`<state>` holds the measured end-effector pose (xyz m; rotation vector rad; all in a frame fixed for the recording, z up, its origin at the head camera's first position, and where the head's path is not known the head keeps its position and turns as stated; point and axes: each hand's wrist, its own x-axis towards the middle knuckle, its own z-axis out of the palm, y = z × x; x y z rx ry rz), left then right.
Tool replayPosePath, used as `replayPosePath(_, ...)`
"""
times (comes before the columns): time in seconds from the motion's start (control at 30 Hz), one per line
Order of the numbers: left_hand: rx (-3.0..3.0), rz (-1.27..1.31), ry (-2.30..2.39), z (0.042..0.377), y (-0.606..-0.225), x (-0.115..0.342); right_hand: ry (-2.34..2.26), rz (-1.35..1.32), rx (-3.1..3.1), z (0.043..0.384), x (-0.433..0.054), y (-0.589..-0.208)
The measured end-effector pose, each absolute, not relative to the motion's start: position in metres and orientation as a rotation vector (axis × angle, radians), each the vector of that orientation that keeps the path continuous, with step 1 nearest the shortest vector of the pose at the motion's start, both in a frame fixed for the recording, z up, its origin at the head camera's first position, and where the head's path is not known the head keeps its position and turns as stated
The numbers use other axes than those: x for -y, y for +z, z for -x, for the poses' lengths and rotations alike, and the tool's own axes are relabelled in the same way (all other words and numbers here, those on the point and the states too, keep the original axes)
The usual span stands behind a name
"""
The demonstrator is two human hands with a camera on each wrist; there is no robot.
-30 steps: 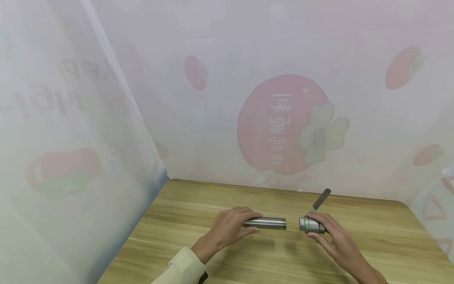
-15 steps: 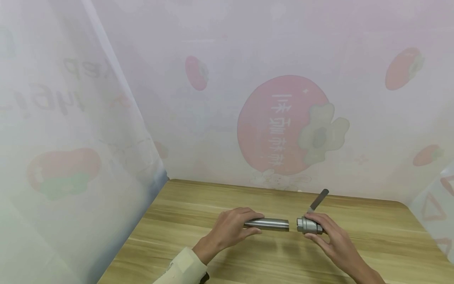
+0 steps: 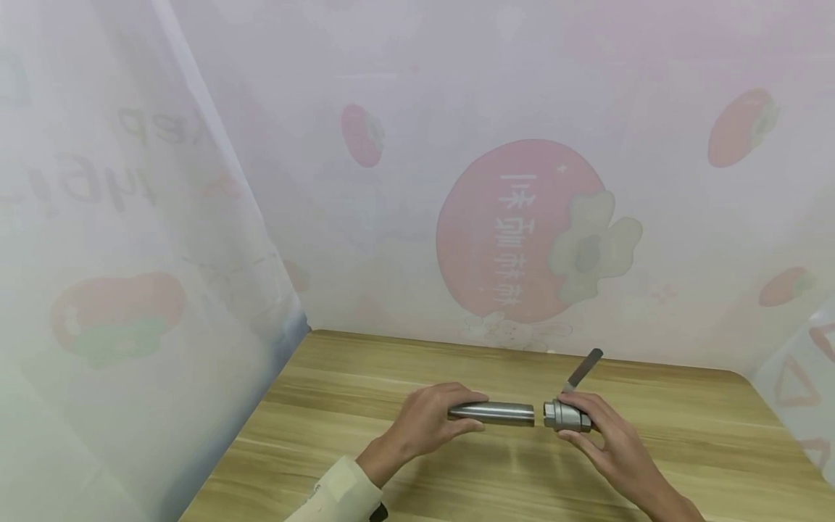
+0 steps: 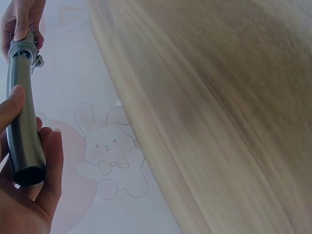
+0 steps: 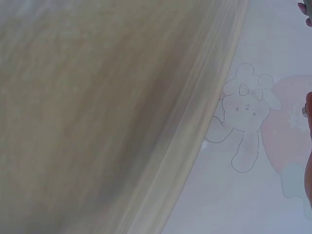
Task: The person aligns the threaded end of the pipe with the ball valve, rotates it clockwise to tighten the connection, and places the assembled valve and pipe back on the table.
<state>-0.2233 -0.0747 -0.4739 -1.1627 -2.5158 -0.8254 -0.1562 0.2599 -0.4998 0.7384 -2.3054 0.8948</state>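
My left hand point(image 3: 430, 418) grips a smooth steel pipe point(image 3: 499, 414) near its left end, thumb and fingers around it. In the left wrist view the pipe point(image 4: 24, 126) shows a dark open end close to the palm. My right hand point(image 3: 609, 438) holds a metal ball valve point(image 3: 565, 416) with a dark lever handle point(image 3: 584, 370) slanting up and away. The valve's hexagonal end faces the pipe's free end, and in the head view a narrow gap separates them. Both are held above the table. Only a sliver of the right hand point(image 5: 308, 161) shows in the right wrist view.
A wood-grain table point(image 3: 326, 406) lies beneath both hands. Behind it hangs a pale curtain point(image 3: 391, 239) printed with fruit and rabbits, and another sheet point(image 3: 130, 239) closes off the left side.
The pipe has shifted slightly right and the valve slightly left, so the gap between them has narrowed. Both hands keep their hold.
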Motion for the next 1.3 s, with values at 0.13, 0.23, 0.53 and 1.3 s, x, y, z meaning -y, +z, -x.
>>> replayPosePath(0.13,2.56,1.14,-0.943,0.2236,-0.4738,0.0744,0.883,-0.735,2.308,0.1557,-0.2594,-0.4992)
replayPosePath(0.23,2.589,1.126,-1.01,0.2233,-0.4734,0.0738,0.874,-0.73,2.309,0.1552,-0.2591,-0.4989)
replayPosePath(0.53,2.632,1.1,-1.223,0.2243,-0.4746,0.0732,0.873,-0.762,2.251,0.1556,-0.2571,-0.4993)
replayPosePath(1.3,2.662,1.026,-1.574,0.2214,-0.4728,0.0702,0.905,-0.771,2.233,0.1528,-0.2518,-0.4971)
